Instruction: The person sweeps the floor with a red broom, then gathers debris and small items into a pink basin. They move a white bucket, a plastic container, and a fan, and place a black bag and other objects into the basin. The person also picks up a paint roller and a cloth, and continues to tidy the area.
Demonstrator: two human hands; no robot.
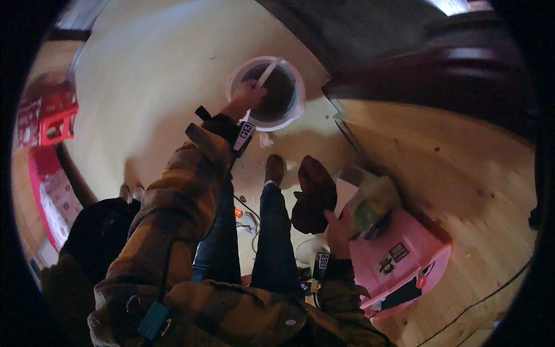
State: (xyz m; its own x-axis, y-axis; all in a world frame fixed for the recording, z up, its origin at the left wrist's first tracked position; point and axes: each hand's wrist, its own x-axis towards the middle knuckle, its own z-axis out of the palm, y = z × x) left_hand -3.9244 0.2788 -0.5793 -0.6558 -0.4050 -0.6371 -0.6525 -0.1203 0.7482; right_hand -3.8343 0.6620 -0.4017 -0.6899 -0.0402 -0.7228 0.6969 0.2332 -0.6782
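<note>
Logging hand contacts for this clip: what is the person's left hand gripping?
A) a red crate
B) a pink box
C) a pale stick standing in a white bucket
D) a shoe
C: the left hand closes around the pale stick that slants inside the white bucket.

Head view, looking steeply down. The left hand (250, 92) is closed around a pale stick (267, 74) that stands slanted in a white bucket (296, 110) holding dark contents; the bucket sits on the light floor (144, 75). The right hand (338, 231) grips a green-and-white bag (370, 202), held low beside the person's legs and above a pink case (404, 260) lying on wooden boards. A dark reddish object (315, 194), possibly a glove or cloth, sits just left of the bag; the view is too dim to tell. A red crate (56, 118) stands well apart at the left edge.
</note>
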